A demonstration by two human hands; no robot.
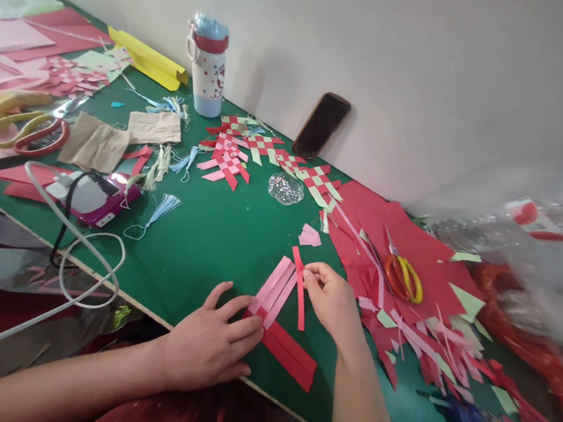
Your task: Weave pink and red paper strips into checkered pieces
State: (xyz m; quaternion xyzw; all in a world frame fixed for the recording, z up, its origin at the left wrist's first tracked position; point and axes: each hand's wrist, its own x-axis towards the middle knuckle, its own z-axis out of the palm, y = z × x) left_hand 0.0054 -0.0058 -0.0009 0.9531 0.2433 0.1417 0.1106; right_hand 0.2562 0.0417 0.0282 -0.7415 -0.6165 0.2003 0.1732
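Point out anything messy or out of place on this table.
The paper scraps strewn right of the right hand look messiest, lying in a tangle. The white cable also looks awkward, looping loosely over the edge of the table. No spill is evident.

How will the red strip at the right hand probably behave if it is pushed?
The red strip is probably very light, since it looks like narrow paper. It would likely bend easily if pushed endwise, being long and thin, though nearly straight in the right hand. It may slide on the smooth-looking table.

No text is legible; print on the bottle (208,72) is blurred
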